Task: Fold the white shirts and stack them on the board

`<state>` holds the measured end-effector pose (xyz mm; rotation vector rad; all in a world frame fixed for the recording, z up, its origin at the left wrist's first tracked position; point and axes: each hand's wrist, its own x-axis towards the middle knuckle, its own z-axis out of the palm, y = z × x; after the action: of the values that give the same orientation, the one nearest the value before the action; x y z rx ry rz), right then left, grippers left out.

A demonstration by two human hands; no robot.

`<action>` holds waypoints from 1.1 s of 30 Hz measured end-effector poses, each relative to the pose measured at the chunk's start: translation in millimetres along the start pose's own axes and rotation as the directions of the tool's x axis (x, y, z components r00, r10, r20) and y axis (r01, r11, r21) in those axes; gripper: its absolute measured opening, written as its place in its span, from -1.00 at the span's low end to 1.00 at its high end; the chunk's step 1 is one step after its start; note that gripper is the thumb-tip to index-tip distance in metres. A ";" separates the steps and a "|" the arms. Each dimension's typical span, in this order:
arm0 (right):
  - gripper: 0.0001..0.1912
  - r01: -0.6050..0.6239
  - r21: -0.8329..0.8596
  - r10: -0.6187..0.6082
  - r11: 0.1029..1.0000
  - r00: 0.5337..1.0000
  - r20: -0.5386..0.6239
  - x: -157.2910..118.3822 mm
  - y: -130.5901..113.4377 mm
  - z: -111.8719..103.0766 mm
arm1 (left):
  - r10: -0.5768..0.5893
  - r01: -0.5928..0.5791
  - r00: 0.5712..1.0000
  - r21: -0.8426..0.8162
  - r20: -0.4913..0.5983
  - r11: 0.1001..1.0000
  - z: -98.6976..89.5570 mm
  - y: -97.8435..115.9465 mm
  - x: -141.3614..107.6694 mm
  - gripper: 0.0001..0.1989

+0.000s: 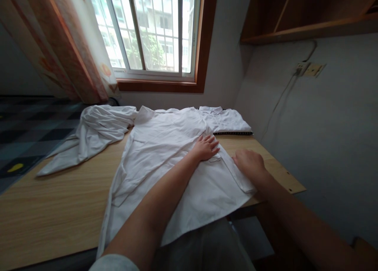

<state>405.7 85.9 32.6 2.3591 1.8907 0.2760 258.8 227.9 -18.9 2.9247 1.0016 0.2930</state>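
A white shirt (165,153) lies spread over the wooden table, its collar end toward the window and its hem hanging over the near edge. My left hand (206,147) rests flat on the shirt's right part, fingers spread. At the shirt's right edge, my right hand (249,163) is curled with its fingertips at the cloth, closed on the side of the shirt; its fingers are partly hidden. A long sleeve or fold runs diagonally across the shirt's front, under my left hand.
Another white garment (100,125) lies crumpled at the left of the wooden table (53,208). A folded white shirt (227,120) sits on a dark-edged item at the back right. Beyond are a checked cloth (35,125), curtain (73,38), window, wall socket (310,69) and shelf (310,30).
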 end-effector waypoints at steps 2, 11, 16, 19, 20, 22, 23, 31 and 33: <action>-0.66 0.073 0.075 -0.066 0.994 0.993 -0.100 25.6 0.1 -2.8 | 0.029 -0.028 1.000 -0.028 0.009 0.999 0.3 -1.2 1.2 -0.46; -0.50 0.273 0.555 -0.160 0.786 0.956 -0.245 110.7 -26.9 45.1 | -0.064 0.065 0.998 -0.108 0.005 0.992 7.5 -4.5 6.4 -0.22; -0.48 0.300 0.580 -0.222 0.758 0.954 -0.203 109.0 -25.4 63.0 | -0.089 0.089 0.996 -0.141 0.006 0.986 7.1 -7.1 8.5 -0.12; -0.51 0.316 0.514 -0.256 0.798 0.949 -0.186 102.7 -17.5 64.1 | -0.077 0.086 0.995 -0.163 0.059 0.983 0.9 -8.9 9.7 -0.10; -0.51 0.324 0.490 -0.269 0.809 0.946 -0.180 99.8 -14.6 64.0 | -0.076 0.091 0.993 -0.166 0.093 0.982 -1.5 -9.6 10.3 -0.10; -0.51 0.349 0.439 -0.306 0.828 0.937 -0.167 91.9 -8.6 63.8 | -0.076 0.103 0.984 -0.166 0.162 0.981 -5.9 -10.9 11.8 -0.10; -0.51 0.363 0.411 -0.328 0.836 0.932 -0.157 86.3 -5.5 63.9 | -0.076 0.107 0.980 -0.163 0.185 0.981 -7.6 -11.4 12.5 -0.11; -0.42 0.456 0.220 -0.430 0.862 0.889 -0.157 2.8 24.6 74.9 | -0.109 0.134 0.980 -0.146 0.168 0.980 -6.3 -5.9 11.7 -0.20; -0.41 0.471 0.219 -0.443 0.854 0.881 -0.166 -20.0 33.2 81.2 | -0.116 0.134 0.984 -0.131 0.133 0.982 -4.5 -3.2 9.7 -0.17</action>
<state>450.0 61.6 -41.8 1.9616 2.6051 0.1244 263.5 236.2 -13.1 2.7038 1.0933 0.1655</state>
